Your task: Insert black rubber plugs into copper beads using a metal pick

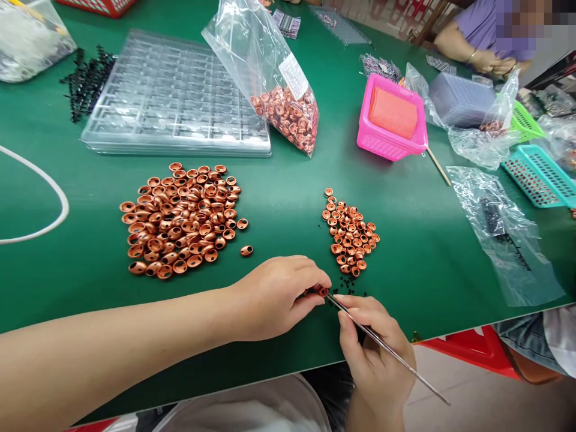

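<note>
Between the thumb and fingers of my left hand [279, 297] is a small copper-coloured cup-shaped part [323, 291], mostly hidden by the fingertips. My right hand [378, 348] grips a thin metal pair of tweezers [400, 358], whose tip meets that part. Tiny black pieces [346, 282] lie scattered on the table just beyond the hands. A small pile of copper-coloured cups [353, 234] sits behind them. Farther left spreads a larger pile of copper-coloured parts [184, 219], with one lying apart at its right.
Stacked clear plastic trays [180, 96] stand at the back left beside a bag of copper parts [288, 117]. A pink basket [391, 141] holds an orange block. At right lie a clear bag [508, 240] and a turquoise basket [540, 177]. Another person's hands [492, 63] rest at the far right.
</note>
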Available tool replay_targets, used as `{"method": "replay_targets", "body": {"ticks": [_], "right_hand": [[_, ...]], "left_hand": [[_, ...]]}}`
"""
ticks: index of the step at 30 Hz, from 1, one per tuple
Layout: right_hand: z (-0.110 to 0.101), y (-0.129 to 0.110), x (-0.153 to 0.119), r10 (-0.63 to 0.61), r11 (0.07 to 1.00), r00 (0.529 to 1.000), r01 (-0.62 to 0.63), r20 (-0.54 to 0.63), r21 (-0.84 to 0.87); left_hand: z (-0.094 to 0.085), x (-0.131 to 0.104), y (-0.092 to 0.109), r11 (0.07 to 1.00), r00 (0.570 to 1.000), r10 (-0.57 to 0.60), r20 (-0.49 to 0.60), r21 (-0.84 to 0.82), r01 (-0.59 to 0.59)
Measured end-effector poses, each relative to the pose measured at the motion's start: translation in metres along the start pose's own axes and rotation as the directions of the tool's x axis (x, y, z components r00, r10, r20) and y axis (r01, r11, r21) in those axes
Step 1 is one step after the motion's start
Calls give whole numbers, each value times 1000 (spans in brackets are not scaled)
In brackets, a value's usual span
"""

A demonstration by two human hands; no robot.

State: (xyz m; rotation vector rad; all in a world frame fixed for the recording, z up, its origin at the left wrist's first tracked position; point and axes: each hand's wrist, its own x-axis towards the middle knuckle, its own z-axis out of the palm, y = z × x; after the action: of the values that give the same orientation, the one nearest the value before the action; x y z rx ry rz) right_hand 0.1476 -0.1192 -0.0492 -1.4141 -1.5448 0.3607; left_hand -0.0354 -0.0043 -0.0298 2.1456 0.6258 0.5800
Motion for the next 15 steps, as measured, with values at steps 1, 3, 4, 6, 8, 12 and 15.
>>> {"method": "replay_targets", "body": {"ticks": [1, 3, 4, 6, 8, 12, 15], "right_hand": [[0, 0, 0, 1, 1000, 1000, -1, -1, 6], [0, -1, 0, 4, 1000, 1000, -4, 1, 15], [0, -1, 1, 7, 1000, 1000, -7, 2, 16], [1, -1, 2, 13, 1000, 1000, -13, 6, 9], [1, -1, 2, 13, 1000, 1000, -13, 13, 1], [0, 0, 2, 7, 1000, 1000, -6, 28, -10], [-1, 0, 2, 4, 1000, 999, -3, 36, -13]], "left_hand": [[0, 0, 0, 1000, 1000, 1, 1, -2, -1], [1, -1, -1, 1000, 1000, 6, -4, -5, -6], [1, -1, -2, 1000, 1000, 9, -7, -7, -9], [2, -1, -2, 1000, 1000, 13, -11, -7, -13], [2, 0, -2, 1000, 1000, 10, -6, -6, -10], [0, 1, 0, 1000, 1000, -11, 18, -3, 11], [-1, 0, 1, 1000, 1000, -4, 24, 4, 4]]}}
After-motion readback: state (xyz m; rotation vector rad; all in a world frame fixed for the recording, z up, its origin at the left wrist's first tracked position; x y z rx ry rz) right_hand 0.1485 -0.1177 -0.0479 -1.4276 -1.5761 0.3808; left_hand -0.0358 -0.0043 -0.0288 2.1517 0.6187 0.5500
